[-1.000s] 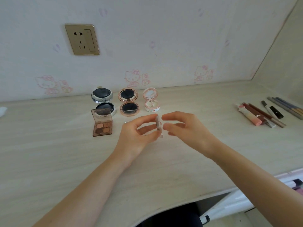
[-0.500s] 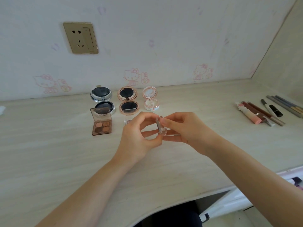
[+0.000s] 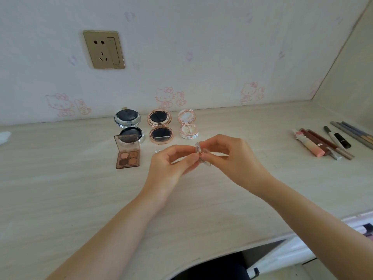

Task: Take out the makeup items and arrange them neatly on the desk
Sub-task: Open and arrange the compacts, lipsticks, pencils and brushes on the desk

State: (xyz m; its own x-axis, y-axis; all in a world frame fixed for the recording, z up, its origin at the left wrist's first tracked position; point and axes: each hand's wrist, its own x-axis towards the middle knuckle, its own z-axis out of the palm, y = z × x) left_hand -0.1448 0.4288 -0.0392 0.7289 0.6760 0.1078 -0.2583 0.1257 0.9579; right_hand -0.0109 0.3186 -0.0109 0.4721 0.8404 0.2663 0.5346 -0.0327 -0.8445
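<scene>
Now both hands meet above mid-desk point(image 3: 60, 199), the left hand point(image 3: 167, 168) and right hand point(image 3: 236, 158) each pinching one small clear-lidded compact point(image 3: 200, 153) by its thin edges, held edge-on in the air, off the desk. Risky hold, I'd say: slick plastic, fingertip contact only, so a sharp pry at the lid could flick it loose. At eleven o'clock of the hands sits the open eyeshadow palette point(image 3: 127, 152), with the rose-gold compact point(image 3: 160, 134) at twelve; a dropped case could knock that row crooked.
</scene>
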